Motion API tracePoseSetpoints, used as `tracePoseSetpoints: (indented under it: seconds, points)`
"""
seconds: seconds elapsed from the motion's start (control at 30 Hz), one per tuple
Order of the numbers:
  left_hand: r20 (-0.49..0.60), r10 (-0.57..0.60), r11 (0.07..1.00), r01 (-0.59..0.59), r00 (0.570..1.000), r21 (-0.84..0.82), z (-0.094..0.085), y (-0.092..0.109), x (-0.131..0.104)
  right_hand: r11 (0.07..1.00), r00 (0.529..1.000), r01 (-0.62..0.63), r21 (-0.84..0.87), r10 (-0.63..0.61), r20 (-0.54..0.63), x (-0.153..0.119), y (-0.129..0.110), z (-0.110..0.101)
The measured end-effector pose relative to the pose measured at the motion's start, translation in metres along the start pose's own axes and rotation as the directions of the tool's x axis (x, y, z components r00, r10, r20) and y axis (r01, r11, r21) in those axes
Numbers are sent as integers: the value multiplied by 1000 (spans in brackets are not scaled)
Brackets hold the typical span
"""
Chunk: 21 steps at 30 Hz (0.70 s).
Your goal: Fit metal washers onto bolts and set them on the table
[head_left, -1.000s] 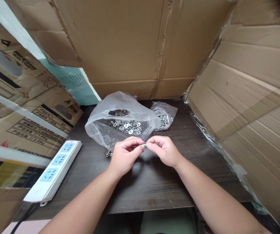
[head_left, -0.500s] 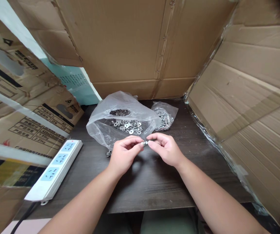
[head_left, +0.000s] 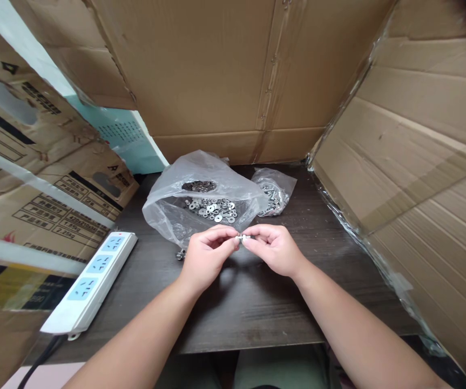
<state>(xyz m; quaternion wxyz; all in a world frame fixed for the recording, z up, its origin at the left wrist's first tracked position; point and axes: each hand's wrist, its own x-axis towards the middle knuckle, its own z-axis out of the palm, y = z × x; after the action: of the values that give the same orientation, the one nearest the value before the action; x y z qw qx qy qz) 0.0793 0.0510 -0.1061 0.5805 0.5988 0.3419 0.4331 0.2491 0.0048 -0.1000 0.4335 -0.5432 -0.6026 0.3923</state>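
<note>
Between my two hands, above the dark table (head_left: pixel 257 319), is a small silver bolt (head_left: pixel 241 237) held roughly level, with what looks like a washer and a nut on it. My left hand (head_left: pixel 205 258) pinches its left end between thumb and fingers. From the other side, my right hand (head_left: pixel 276 251) closes thumb and forefinger on the right end. Fingertips cover part of the bolt. Just beyond lies an open clear plastic bag (head_left: pixel 200 163) with many washers and nuts (head_left: pixel 212 208). A few metal pieces (head_left: pixel 180 254) rest beside my left hand.
A smaller clear bag of bolts (head_left: pixel 274 199) sits at the back right. On the left lies a white power strip (head_left: pixel 95 275) with a black cable. Cardboard walls (head_left: pixel 212 70) enclose the back and both sides. The table's front edge runs below my hands.
My right thumb and fingers have moved slightly left and closed in on the bolt's right end. My left hand keeps its pinch. The bags look unchanged.
</note>
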Motion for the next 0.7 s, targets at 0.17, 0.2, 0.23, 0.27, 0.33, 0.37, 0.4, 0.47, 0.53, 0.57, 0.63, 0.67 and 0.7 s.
tracePoseSetpoints:
  seconds: [0.17,0.2,0.23,0.27,0.33,0.37,0.4,0.47,0.53,0.57,0.63,0.67,0.7]
  points:
    - [3,-13,999,12,1000,35,2,5,-1,1000,1000,0,2,0,31,0,-2,0]
    - [0,-19,999,19,1000,39,2,6,-1,1000,999,-5,1,4,35,0,-2,-1]
    - [-2,-25,999,25,1000,42,3,7,-2,1000,999,-9,1,9,38,0,-2,-1]
    - [-3,-28,999,28,1000,44,3,7,-2,1000,999,-12,2,12,41,0,-1,-1]
    - [0,-26,998,26,1000,49,4,8,-3,1000,999,-14,5,14,42,1,-1,-1]
    - [2,-22,998,22,1000,54,4,8,-3,1000,999,-12,8,11,42,1,-1,-1]
    - [5,-17,998,17,1000,62,4,8,-3,1000,999,-8,9,8,38,1,-1,-1]
    - [8,-11,996,10,1000,85,4,9,-2,1000,1000,-4,8,4,29,1,0,-1]
    - [11,-9,995,8,1000,100,4,9,-2,1000,1000,-4,2,4,23,2,0,-1]
    - [14,-9,995,8,1000,102,4,8,-2,1000,1000,-5,-2,5,24,2,0,-1]
    - [18,-9,995,7,1000,102,4,8,-2,1000,1000,-4,-10,4,28,2,1,0]
    - [20,-8,995,6,1000,102,4,8,-2,1000,1000,-3,-12,3,30,2,1,0]
    - [22,-8,995,6,1000,103,4,8,-2,1000,999,-2,-14,2,34,2,2,0]
